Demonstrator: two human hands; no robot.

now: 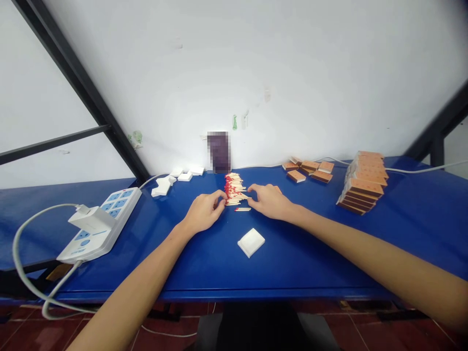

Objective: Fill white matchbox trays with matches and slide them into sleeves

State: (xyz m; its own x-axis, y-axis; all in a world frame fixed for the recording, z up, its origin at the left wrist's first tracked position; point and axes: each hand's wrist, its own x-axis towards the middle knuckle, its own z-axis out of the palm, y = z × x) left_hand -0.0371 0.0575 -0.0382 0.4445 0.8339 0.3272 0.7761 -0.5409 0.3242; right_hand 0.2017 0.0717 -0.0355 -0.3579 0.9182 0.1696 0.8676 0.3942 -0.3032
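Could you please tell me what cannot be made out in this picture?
All in the head view:
Dark upright object: pixelation hides its details.
Match pile: the sticks overlap and are too small to count.
Left hand: its own fingers hide whether it grips any matches.
White cable: the right edge cuts off where it leads.

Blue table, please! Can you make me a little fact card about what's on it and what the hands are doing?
Table: blue
Left hand: by the red match tips
Right hand: by the pale stick ends, finger and thumb apart
Matches: piled between the hands
White box: nearer the person than the matches
Box stack: orange-brown, far right
Power strip: left side, charger plugged in
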